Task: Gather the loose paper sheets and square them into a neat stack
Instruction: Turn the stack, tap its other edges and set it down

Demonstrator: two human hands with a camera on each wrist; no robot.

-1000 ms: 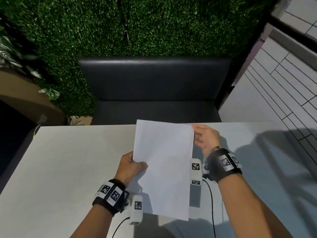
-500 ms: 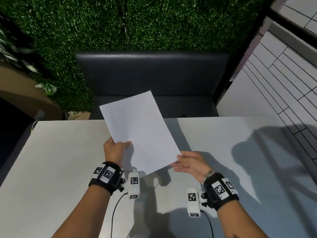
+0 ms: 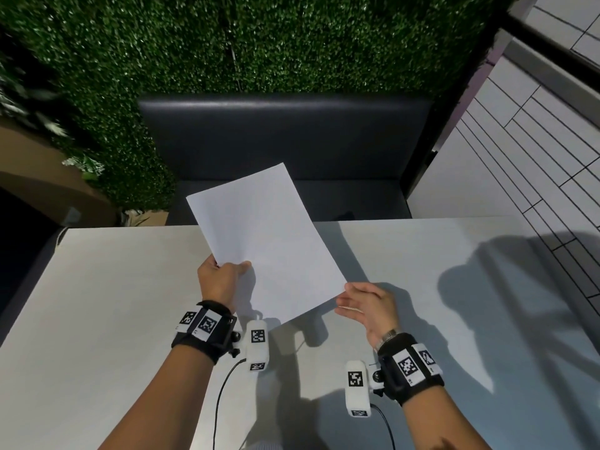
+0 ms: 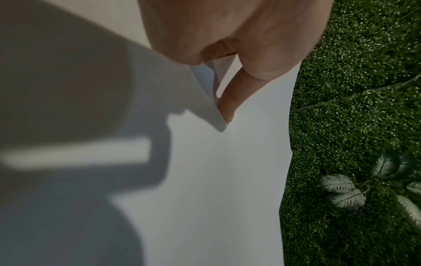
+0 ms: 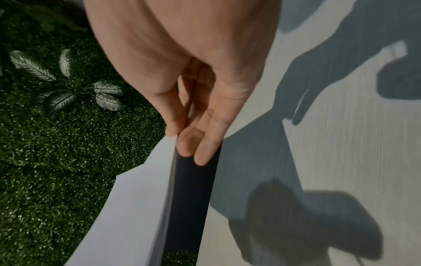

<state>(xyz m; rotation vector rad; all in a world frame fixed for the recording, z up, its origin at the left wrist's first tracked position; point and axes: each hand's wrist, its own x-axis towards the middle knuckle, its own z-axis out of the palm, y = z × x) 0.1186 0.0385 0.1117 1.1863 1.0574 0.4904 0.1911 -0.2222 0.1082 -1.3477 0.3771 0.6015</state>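
Paper stack [image 3: 266, 241] held up off the bench [image 3: 97, 303], tilted, far end over the bench's back edge. Left hand [image 3: 219, 280] pinches its left long edge, thumb [image 4: 230, 100] on top, grip clamped on the sheets. Right hand [image 3: 370, 306] at the near right corner, fingers [image 5: 205, 144] nearly straight under it, thumb on top, pinching the sheets between. Dark sofa [image 3: 285, 138] and green hedge wall [image 3: 259, 43] behind the bench.

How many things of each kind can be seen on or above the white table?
Paper stack: 1, number of sheets cannot be told
Hands: 2, left hand and right hand
Wrist cameras: 2, left wrist camera and right wrist camera
Total: 5
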